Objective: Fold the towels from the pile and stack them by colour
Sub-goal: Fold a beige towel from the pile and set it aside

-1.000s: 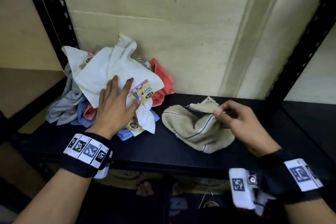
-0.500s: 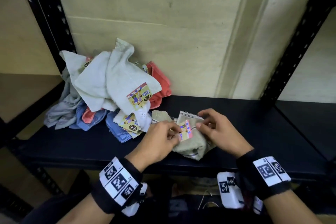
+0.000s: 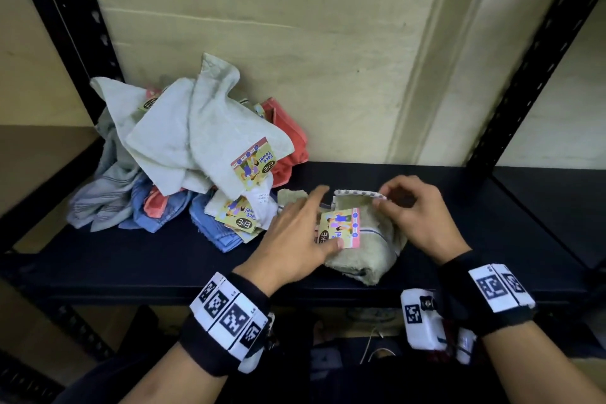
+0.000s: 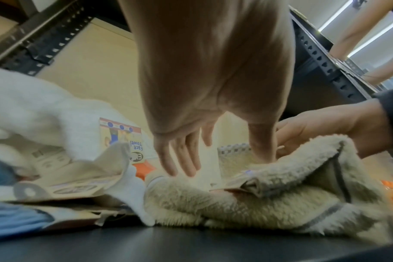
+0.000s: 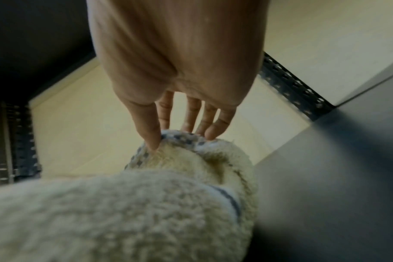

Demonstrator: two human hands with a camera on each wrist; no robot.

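Observation:
A crumpled beige towel (image 3: pixel 364 252) with a colourful paper label (image 3: pixel 339 228) lies on the black shelf (image 3: pixel 131 266), right of the pile. My left hand (image 3: pixel 323 216) is over its left side with fingers straight and the thumb on the label. My right hand (image 3: pixel 377 200) pinches the towel's dotted hem (image 3: pixel 354 192) and holds it up. The left wrist view shows the left hand (image 4: pixel 222 156) spread above the beige towel (image 4: pixel 258 203). In the right wrist view, the right hand (image 5: pixel 168 140) pinches the beige towel (image 5: pixel 146 203) by its hem.
The pile at the left holds white towels (image 3: pixel 203 134), a red one (image 3: pixel 288 141), blue ones (image 3: pixel 213 229) and a grey striped one (image 3: pixel 105 187). Black slotted uprights (image 3: pixel 65 26) (image 3: pixel 531 69) frame the shelf. A cream wall stands behind. Bare shelf extends to the right.
My left hand left the white towel pile and came to the beige towel, then straightened its fingers with the thumb on the label. My right hand keeps its pinch on the hem.

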